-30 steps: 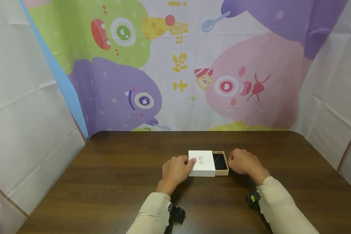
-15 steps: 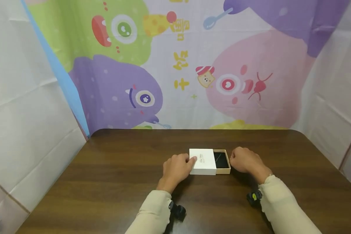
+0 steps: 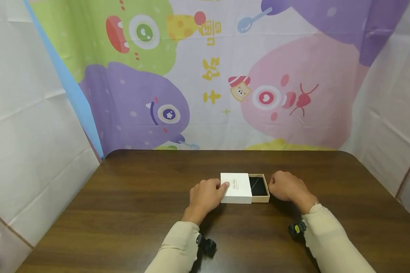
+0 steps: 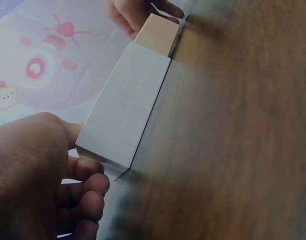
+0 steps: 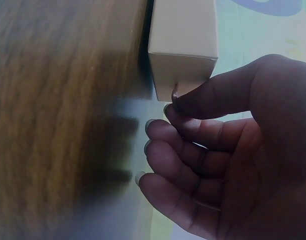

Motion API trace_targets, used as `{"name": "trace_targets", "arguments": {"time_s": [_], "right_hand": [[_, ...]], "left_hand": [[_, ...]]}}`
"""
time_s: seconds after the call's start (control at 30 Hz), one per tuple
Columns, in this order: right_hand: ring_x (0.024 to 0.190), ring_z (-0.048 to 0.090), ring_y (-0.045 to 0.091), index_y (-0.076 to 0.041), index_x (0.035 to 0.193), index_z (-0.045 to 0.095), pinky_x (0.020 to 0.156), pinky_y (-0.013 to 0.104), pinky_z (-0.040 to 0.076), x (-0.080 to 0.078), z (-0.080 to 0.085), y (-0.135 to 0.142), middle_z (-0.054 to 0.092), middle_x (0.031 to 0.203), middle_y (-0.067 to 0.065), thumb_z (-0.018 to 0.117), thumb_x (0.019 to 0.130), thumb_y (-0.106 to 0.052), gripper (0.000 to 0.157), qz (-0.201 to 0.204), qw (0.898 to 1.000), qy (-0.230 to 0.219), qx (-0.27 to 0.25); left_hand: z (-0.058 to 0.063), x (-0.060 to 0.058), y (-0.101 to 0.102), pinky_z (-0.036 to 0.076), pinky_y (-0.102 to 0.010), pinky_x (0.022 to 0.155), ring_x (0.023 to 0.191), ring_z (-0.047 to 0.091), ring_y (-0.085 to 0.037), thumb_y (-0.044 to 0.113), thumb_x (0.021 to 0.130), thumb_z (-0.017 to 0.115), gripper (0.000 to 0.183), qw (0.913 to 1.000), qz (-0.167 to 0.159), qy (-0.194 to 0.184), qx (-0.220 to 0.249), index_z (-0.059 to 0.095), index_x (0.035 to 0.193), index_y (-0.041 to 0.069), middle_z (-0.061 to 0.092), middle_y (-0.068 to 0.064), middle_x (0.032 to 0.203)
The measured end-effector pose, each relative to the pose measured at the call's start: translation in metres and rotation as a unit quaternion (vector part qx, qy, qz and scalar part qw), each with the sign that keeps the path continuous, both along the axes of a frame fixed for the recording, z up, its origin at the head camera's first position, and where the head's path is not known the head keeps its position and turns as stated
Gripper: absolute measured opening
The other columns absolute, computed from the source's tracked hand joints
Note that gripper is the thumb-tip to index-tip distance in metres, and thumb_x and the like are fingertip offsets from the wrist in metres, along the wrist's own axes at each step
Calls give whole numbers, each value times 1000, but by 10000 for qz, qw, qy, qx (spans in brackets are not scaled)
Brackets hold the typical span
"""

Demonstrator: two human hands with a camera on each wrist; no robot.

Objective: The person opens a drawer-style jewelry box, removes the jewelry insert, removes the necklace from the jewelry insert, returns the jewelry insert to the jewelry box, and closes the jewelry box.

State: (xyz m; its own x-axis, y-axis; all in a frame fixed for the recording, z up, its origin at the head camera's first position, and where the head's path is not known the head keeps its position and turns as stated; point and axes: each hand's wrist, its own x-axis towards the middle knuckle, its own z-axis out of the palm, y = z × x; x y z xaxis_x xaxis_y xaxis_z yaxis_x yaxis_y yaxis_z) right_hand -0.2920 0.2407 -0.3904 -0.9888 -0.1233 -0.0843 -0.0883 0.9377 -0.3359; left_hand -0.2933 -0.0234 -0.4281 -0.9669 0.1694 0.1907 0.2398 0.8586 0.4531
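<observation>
A small white box with a sliding drawer lies on the brown table. Its white sleeve [image 3: 239,187] has fine printed lettering on top. The tan drawer [image 3: 260,199] sticks partly out of the sleeve's right side, showing a black insert [image 3: 258,186] with a thin chain-like line across it. My left hand [image 3: 205,197] holds the sleeve's left end, thumb on top. In the left wrist view, its other fingers [image 4: 85,187] curl near that end. My right hand [image 3: 287,186] pinches a small pull tab [image 5: 175,92] on the drawer's end between thumb and forefinger; the other fingers curl loosely.
The dark wood table [image 3: 130,227] stretches around the box. Behind it hangs a cartoon-printed cloth [image 3: 212,125], with pale sheets [image 3: 34,113] at both sides. A small black wrist camera [image 3: 208,247] sits on the left cuff, another camera [image 3: 296,229] on the right.
The drawer has slid slightly further out to the right, the right hand moving with it. The left hand keeps its hold on the sleeve. The head view has shifted a little.
</observation>
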Motion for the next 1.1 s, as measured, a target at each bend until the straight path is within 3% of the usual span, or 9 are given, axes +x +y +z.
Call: {"name": "trace_targets", "arguments": {"time_s": [1.1], "right_hand": [[57,33,17,-16,60,43,54,36,32,0,1,8,35,61,-1,46,81,-8,22,-43,9999,30,118]], "left_hand": [[0,1,1,40,-37,62,62,52,-16,53,98,55,40,10000,51,-66,7,66,80,20,58,7,69]]}}
